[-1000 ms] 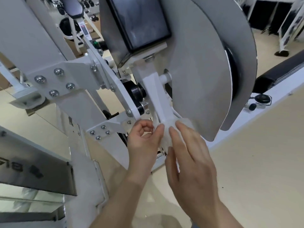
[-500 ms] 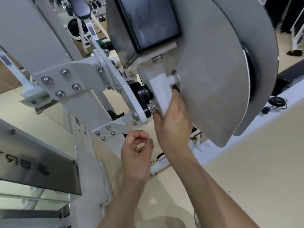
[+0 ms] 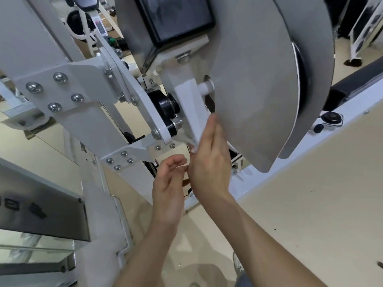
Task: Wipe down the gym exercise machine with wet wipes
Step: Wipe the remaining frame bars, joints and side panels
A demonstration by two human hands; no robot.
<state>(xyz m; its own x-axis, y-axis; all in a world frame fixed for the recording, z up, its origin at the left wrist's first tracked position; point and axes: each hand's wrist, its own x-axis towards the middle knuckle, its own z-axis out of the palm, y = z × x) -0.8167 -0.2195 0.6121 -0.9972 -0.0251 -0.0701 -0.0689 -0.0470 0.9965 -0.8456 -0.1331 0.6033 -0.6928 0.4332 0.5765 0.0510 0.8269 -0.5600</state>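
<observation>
A white gym machine fills the view, with a bolted frame plate [image 3: 62, 90], a white link arm [image 3: 192, 104] and a large grey cam disc [image 3: 255, 83]. My right hand [image 3: 209, 162] presses against the lower end of the link arm, fingers closed on a white wet wipe [image 3: 193, 147] of which only a small corner shows. My left hand [image 3: 167, 189] hovers just below and to the left, fingers loosely curled, holding nothing that I can see.
A black bushing [image 3: 163, 108] sits beside the link arm. A white base rail [image 3: 290, 154] runs along the beige floor. A steel shroud [image 3: 41, 208] is at lower left. A black padded bench [image 3: 356, 83] lies at right, with other machines behind.
My right hand slid up the link arm with the wipe, then came back down to its lower end. My left hand let go and stays curled below it.
</observation>
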